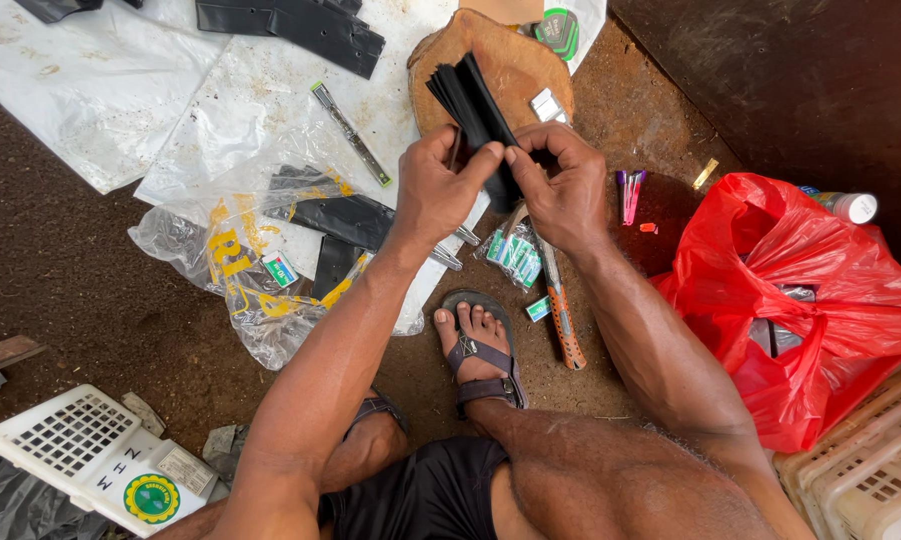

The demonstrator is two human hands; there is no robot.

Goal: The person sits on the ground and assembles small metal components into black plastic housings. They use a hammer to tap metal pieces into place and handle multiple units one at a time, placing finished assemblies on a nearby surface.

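Both my hands hold a stack of thin black rubber strips [473, 105] above a round wooden block [515, 60] on the ground. My left hand [440, 185] grips the strips' lower end from the left. My right hand [565, 185] pinches the same end from the right, its fingertips touching the strips. The strips fan upward and to the left over the block.
Clear plastic bags [220, 250] with more black pieces lie left. An orange-handled tool [562, 315] and small green packets [515, 255] lie near my sandalled foot [480, 350]. A red plastic bag [820, 300] sits right, white crates [80, 450] at the lower corners.
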